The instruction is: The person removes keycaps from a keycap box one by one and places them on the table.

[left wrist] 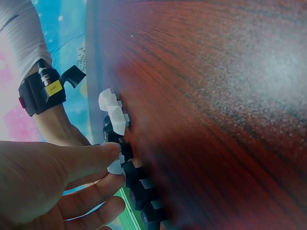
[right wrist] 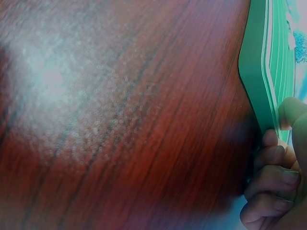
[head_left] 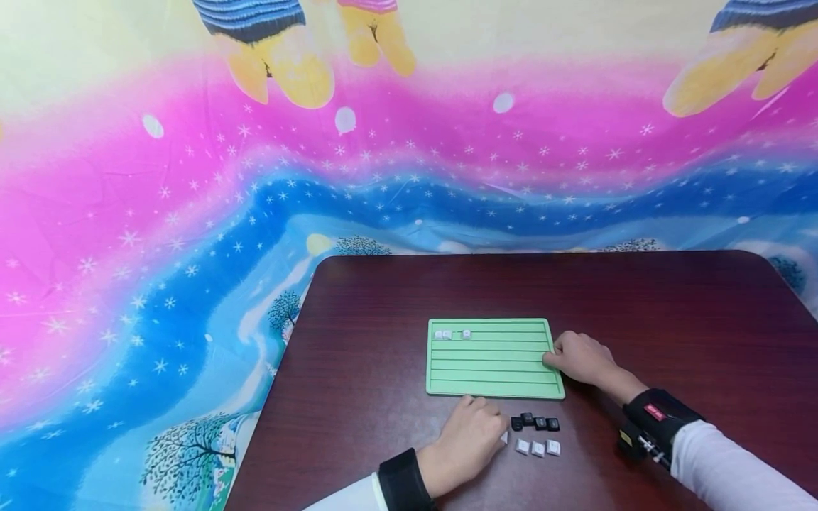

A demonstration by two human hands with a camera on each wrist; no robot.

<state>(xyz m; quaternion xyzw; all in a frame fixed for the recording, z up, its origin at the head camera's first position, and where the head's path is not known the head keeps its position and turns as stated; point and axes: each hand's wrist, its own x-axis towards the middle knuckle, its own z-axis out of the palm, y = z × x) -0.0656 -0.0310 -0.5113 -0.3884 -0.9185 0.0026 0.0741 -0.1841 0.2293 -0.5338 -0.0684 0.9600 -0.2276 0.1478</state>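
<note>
My left hand pinches a white keycap between thumb and index finger, low over the table, beside the loose keycaps. My right hand grips the right edge of a green ridged board; in the right wrist view its thumb lies on top and the other fingers curl at the side of the board. Near the board's upper left, two white keycaps sit side by side, with a third white keycap a small gap to their right.
Several black keycaps form a row just below the board, right of my left hand. Three white keycaps lie in front of them. All stand on a dark wooden table, with a colourful printed cloth hanging behind it.
</note>
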